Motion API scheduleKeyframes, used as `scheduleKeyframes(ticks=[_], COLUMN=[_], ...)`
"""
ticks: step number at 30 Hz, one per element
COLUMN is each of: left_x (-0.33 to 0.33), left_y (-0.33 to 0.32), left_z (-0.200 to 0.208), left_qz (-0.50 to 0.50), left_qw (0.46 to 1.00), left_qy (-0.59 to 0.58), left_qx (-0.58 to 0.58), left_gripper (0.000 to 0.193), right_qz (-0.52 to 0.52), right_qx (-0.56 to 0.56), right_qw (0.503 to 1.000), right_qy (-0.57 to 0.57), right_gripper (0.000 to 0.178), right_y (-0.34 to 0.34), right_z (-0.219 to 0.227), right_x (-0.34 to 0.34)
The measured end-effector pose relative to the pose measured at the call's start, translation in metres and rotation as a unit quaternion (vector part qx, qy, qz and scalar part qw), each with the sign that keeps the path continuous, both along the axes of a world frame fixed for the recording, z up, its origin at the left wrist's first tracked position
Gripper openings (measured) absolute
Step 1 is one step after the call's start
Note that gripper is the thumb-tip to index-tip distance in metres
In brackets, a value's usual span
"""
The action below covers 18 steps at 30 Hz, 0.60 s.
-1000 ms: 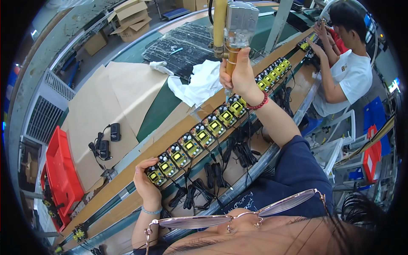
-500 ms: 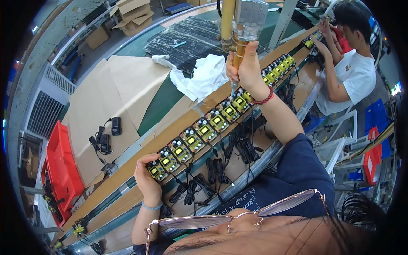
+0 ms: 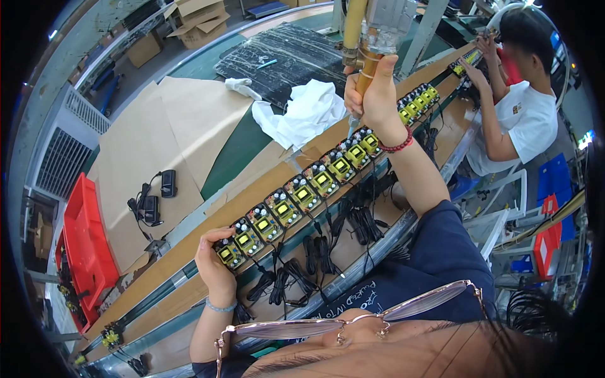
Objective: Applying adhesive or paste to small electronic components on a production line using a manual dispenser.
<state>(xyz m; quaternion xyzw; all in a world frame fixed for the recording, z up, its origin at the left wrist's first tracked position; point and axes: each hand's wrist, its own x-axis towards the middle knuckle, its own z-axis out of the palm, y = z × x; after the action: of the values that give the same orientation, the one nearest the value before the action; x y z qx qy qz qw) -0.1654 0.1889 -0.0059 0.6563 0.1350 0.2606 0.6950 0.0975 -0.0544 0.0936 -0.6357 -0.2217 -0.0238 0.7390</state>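
Observation:
My right hand is wrapped round an amber-barrelled glue dispenser whose upper end is a clear-wrapped block. Its thin nozzle points down at the far edge of a long row of circuit boards. Each board carries a yellow transformer and small capacitors. At the near left end, my left hand curls round the end circuit board, fingers along its outer side; the thumb is mostly hidden. Black cables hang in coiled bundles from the boards' near side. Whether glue is flowing cannot be made out.
A white cloth lies beyond the row, beside a dark scuffed board. Two black adapters rest on brown cardboard. Red bins stand at the left. A co-worker handles boards at the far right.
My right hand and the glue dispenser have shifted a little to the right along the row. My left hand stays at the end board. The whole view has tilted slightly.

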Motion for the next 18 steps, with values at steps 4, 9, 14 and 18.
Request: scheduleKeyframes(ticks=[4, 9, 14, 18], left_x=[0.002, 0.006, 0.004, 0.005], left_y=[-0.002, -0.004, -0.004, 0.005], left_z=[0.001, -0.001, -0.001, -0.016], left_qz=[0.001, -0.005, 0.015, 0.010], left_qw=[1.000, 1.000, 0.998, 0.999], left_qy=[0.003, -0.001, 0.010, -0.002], left_qx=[0.011, 0.005, 0.055, -0.050], left_gripper=[0.046, 0.046, 0.046, 0.044], right_qz=[0.002, -0.001, 0.017, 0.024], right_qx=[-0.026, -0.024, -0.042, -0.015], right_qw=[1.000, 1.000, 0.999, 0.999], right_qy=[-0.010, -0.006, -0.029, -0.044], right_gripper=[0.098, 0.095, 0.082, 0.080], right_y=[-0.002, -0.009, -0.014, -0.003], right_z=[0.005, 0.008, -0.010, -0.012], right_x=[0.000, -0.005, -0.001, -0.007])
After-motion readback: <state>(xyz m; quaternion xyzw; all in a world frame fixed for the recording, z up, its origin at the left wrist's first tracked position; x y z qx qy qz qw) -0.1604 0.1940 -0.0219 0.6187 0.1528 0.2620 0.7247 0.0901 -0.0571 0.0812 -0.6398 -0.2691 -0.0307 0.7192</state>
